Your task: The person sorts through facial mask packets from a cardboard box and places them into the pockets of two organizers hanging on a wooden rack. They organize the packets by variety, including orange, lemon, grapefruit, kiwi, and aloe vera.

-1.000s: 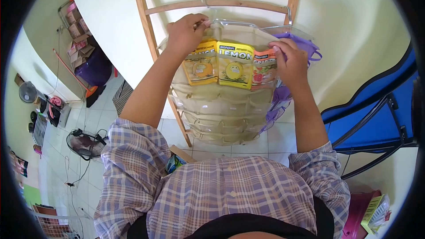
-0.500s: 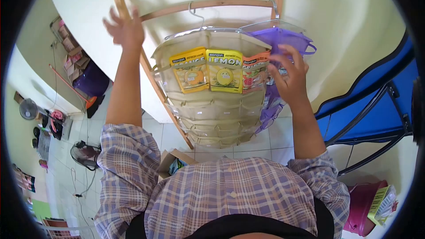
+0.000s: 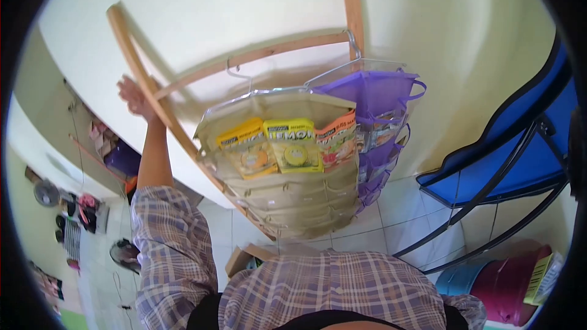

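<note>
My left hand (image 3: pixel 136 98) is at the left post (image 3: pixel 147 88) of a wooden rack, its fingers apart and slightly blurred, with the post covering part of the hand. My right hand is out of view; only its sleeve (image 3: pixel 468 310) shows low at the right. From the rack's crossbar (image 3: pixel 263 56) hangs a beige pocket organizer (image 3: pixel 287 198) on a metal hanger. Its top row holds an orange-yellow packet (image 3: pixel 249 153), a yellow packet (image 3: pixel 296 150) marked with a lemon, and an orange-red packet (image 3: pixel 337 146). Lower pockets look flat.
A purple organizer (image 3: pixel 376 95) with filled pockets hangs behind at the right. Below stands an open cardboard box (image 3: pixel 241 261). To the right are a blue folded table (image 3: pixel 520 146) with black legs and a maroon bin (image 3: pixel 507 281). A fan (image 3: pixel 124 253) stands at the left.
My right hand has left the packets and gone out of view. My left hand has lowered beside the post. The view has shifted, so rack and organizers appear lower and tilted.
</note>
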`<action>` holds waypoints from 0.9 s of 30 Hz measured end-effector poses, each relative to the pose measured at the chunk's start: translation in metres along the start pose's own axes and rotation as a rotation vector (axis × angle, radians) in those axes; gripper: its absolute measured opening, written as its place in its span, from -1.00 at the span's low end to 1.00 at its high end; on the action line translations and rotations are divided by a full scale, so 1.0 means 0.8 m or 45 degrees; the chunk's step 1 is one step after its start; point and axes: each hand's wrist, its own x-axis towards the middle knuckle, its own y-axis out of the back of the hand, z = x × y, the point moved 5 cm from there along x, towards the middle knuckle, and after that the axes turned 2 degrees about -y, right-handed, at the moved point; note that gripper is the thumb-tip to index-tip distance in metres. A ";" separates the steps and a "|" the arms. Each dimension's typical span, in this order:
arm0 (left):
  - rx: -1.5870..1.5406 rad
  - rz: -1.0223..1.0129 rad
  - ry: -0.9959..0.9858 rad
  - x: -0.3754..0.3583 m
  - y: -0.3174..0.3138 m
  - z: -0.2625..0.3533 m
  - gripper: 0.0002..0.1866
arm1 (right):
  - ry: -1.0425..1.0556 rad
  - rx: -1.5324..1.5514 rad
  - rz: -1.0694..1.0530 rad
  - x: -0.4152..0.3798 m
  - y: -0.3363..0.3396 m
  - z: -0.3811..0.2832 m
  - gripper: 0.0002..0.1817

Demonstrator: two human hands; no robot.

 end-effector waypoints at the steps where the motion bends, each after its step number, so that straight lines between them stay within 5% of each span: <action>1: 0.024 -0.032 0.004 0.001 0.010 0.015 -0.13 | -0.220 0.105 -0.131 -0.014 -0.012 0.009 -0.69; 7: -0.150 -0.098 0.050 0.020 0.061 0.053 -0.21 | -0.534 0.357 -0.316 -0.020 -0.040 0.029 -0.67; 14: -0.048 0.112 -0.226 0.022 0.063 0.041 -0.29 | -0.501 0.455 -0.387 0.010 -0.016 0.013 -0.65; 20: -0.327 0.108 -0.227 0.011 0.037 0.002 -0.18 | -0.482 0.439 -0.439 0.036 0.000 0.015 -0.63; 22: -0.250 0.150 -0.285 0.013 0.044 0.007 -0.34 | -0.467 0.422 -0.459 0.042 0.002 0.008 -0.62; 23: -0.262 0.045 -0.112 0.011 0.039 0.004 -0.37 | -0.457 0.408 -0.480 0.046 0.007 0.004 -0.62; 27: -0.319 0.012 -0.180 0.027 0.057 0.038 -0.33 | -0.365 0.326 -0.578 0.070 0.012 -0.030 -0.60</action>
